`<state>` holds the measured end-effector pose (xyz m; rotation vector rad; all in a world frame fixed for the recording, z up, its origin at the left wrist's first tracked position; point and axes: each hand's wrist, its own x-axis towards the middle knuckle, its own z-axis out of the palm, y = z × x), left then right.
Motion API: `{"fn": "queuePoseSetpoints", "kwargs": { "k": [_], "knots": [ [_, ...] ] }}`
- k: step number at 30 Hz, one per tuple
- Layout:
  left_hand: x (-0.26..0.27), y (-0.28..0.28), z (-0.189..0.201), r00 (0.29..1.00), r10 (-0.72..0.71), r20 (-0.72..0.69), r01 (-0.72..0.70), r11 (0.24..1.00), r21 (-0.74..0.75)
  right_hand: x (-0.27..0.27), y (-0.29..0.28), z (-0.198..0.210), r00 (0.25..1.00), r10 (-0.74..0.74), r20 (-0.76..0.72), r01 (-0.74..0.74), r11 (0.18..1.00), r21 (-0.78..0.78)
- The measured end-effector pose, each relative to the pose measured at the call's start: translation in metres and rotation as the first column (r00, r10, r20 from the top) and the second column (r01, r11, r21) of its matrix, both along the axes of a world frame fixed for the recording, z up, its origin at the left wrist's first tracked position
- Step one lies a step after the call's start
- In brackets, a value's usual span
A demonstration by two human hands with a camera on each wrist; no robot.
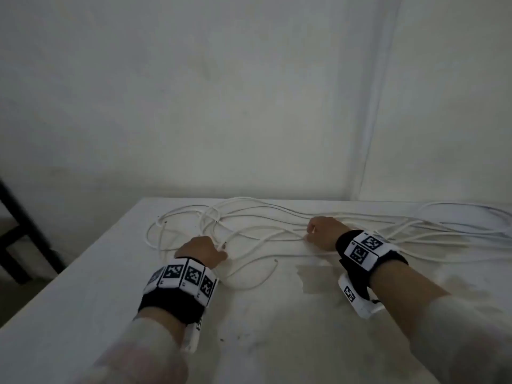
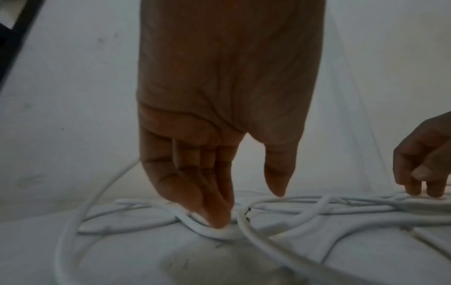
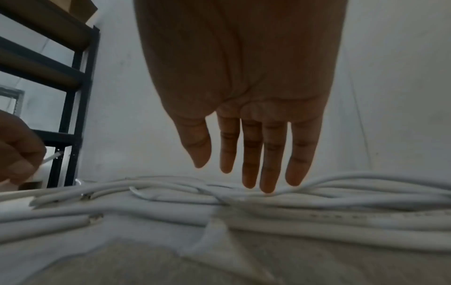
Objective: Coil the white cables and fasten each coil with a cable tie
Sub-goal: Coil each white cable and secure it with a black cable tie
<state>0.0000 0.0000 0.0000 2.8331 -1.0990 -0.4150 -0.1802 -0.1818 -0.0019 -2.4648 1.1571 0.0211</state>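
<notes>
The white cables [image 1: 277, 225] lie loose and tangled across the far half of the tabletop [image 1: 277, 342], uncoiled, several cut ends showing; no cable tie is visible. The left hand [image 1: 201, 252] presses its fingers [image 2: 214, 214] down onto one strand, apparently to pin or pick it out; the thumb stands apart, so no pinch yet. The right hand [image 1: 322, 232] hovers with straight, relaxed fingers [image 3: 268, 173] just touching the bundle, holding nothing, probably steadying it.

Dim, greyish, soft-focus views; edges perhaps distorted.
</notes>
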Motion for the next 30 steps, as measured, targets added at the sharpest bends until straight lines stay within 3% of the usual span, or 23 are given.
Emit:
{"fn": "queuePoseSetpoints", "kwargs": {
  "k": [7, 9, 11, 13, 16, 19, 22, 25, 30],
  "knots": [
    [-0.001, 0.002, -0.017, 0.999, -0.038, -0.031, 0.041, 0.991, 0.127, 0.008, -0.003, -0.013, 0.974, 0.070, -0.218, -0.072, 0.997, -0.001],
    [0.005, 0.004, -0.014, 0.995, -0.018, -0.097, 0.022, 0.999, 0.043, 0.009, 0.000, -0.011, 0.958, 0.067, -0.278, -0.080, 0.996, -0.036],
    [0.011, 0.007, -0.006, 0.975, 0.027, -0.221, -0.061, 0.988, -0.145, 0.008, 0.003, -0.009, 0.955, 0.046, -0.293, -0.062, 0.997, -0.046],
    [0.011, 0.012, 0.009, 0.957, 0.039, -0.286, -0.152, 0.910, -0.385, 0.004, 0.004, -0.007, 0.976, 0.028, -0.214, -0.042, 0.997, -0.060],
    [-0.001, 0.020, 0.036, 0.948, -0.043, -0.317, -0.200, 0.691, -0.694, -0.004, 0.003, 0.001, 0.999, 0.031, -0.012, -0.032, 0.993, -0.112],
    [-0.020, 0.025, 0.061, 0.942, -0.156, -0.298, -0.192, 0.476, -0.858, -0.017, 0.002, 0.016, 0.995, 0.066, 0.081, -0.048, 0.979, -0.198],
    [-0.032, 0.024, 0.080, 0.941, -0.193, -0.278, -0.207, 0.323, -0.924, -0.038, -0.001, 0.031, 0.977, 0.123, 0.175, -0.052, 0.931, -0.360],
    [-0.048, 0.023, 0.095, 0.916, -0.260, -0.306, -0.243, 0.249, -0.938, -0.068, 0.002, 0.043, 0.946, 0.247, 0.210, -0.097, 0.834, -0.543],
    [-0.083, 0.012, 0.102, 0.929, -0.330, -0.167, -0.083, 0.252, -0.964, -0.116, 0.013, 0.048, 0.872, 0.418, 0.255, -0.073, 0.627, -0.776]
  ]
}}
